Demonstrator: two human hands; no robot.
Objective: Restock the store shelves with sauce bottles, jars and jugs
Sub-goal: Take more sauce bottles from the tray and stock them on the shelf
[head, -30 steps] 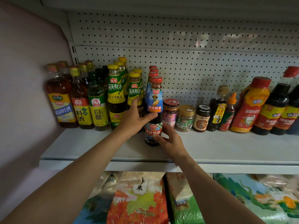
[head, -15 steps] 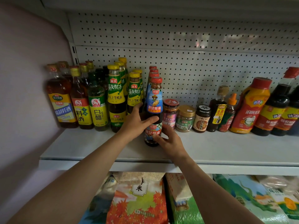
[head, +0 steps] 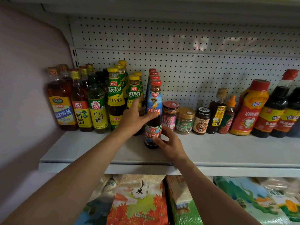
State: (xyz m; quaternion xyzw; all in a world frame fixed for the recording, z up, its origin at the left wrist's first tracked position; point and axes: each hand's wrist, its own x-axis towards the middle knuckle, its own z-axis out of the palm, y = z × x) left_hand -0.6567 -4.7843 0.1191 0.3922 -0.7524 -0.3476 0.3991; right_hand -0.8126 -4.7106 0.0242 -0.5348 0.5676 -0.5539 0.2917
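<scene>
Evidently both hands, left hand (head: 133,118) and right hand (head: 170,144), grip the red-capped, blue-labelled dark sauce bottle (head: 153,114) with curled fingers, seating it mid-way along the white metal shelf (head: 227,151), nearer the front edge than its row; next, release.

Rear red-capped bottles (head: 152,72) mostly hidden; rightmost dark bottle (head: 294,111) cut off, label perhaps blurred.

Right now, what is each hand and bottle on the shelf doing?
Red-capped blue-label oyster sauce bottle: upright on shelf, held by both hands.
Left hand: grips the bottle's middle.
Right hand: grips its base.
Red-lidded glass jar: upright, closed.
</scene>
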